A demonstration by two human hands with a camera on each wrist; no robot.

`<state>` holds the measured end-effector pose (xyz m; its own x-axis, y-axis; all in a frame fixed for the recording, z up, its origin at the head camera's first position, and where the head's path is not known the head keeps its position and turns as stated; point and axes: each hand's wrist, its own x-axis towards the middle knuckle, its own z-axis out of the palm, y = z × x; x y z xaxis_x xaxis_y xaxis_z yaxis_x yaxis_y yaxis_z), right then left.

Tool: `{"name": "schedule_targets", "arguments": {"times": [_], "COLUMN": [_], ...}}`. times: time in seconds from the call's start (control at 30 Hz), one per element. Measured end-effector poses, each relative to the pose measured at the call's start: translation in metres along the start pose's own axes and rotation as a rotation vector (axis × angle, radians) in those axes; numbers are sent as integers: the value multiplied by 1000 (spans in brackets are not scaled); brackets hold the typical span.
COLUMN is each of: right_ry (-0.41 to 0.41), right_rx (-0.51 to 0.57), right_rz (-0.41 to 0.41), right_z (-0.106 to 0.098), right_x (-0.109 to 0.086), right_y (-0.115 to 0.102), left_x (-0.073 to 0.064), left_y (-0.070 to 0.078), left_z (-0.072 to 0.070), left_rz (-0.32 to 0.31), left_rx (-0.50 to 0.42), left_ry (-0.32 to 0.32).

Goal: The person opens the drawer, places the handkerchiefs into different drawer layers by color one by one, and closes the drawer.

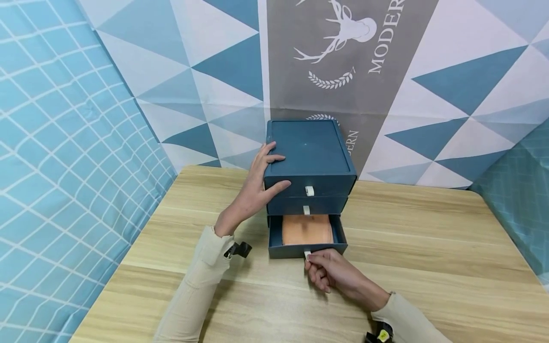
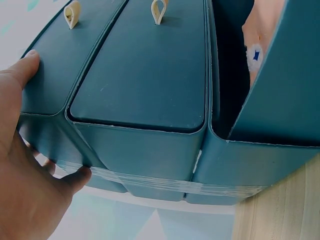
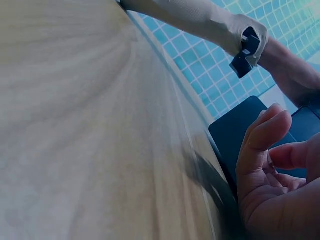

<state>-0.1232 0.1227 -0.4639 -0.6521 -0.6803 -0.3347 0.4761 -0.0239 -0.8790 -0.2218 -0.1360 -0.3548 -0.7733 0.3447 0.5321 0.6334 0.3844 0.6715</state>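
Note:
A dark blue drawer unit [image 1: 309,147] with three stacked drawers stands on the table. Its bottom drawer [image 1: 285,251] is pulled out, and a folded orange-brown cloth [image 1: 304,229] lies inside. My right hand [image 1: 336,274] pinches the white pull tab [image 1: 307,254] on that drawer's front between thumb and finger. Spread over the left edge of the unit, my left hand [image 1: 250,190] rests with its fingers on the top and side. The left wrist view shows the two upper drawers shut, each with a cream loop tab [image 2: 159,10].
Clear tape [image 2: 150,182] runs around the side of the unit. Behind it hangs a patterned cloth [image 1: 223,85] with triangles and a deer print. A blue checked cloth [image 1: 55,143] borders the wooden table [image 1: 429,247] on the left.

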Motion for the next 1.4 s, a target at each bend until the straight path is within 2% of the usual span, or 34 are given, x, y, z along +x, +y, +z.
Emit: {"name": "schedule_targets", "arguments": {"times": [0.73,1.4], "right_ry": [48,90], "right_rx": [-33,-90], "right_rz": [-30,-36], "right_z": [-10,-20], "right_x": [18,37], "right_y": [-10,-22], "left_x": [0,0], "left_y": [0,0], "left_z": [0,0], "left_rz": [-11,6], "left_rx": [-5,3], "left_ry": [-1,7]}}
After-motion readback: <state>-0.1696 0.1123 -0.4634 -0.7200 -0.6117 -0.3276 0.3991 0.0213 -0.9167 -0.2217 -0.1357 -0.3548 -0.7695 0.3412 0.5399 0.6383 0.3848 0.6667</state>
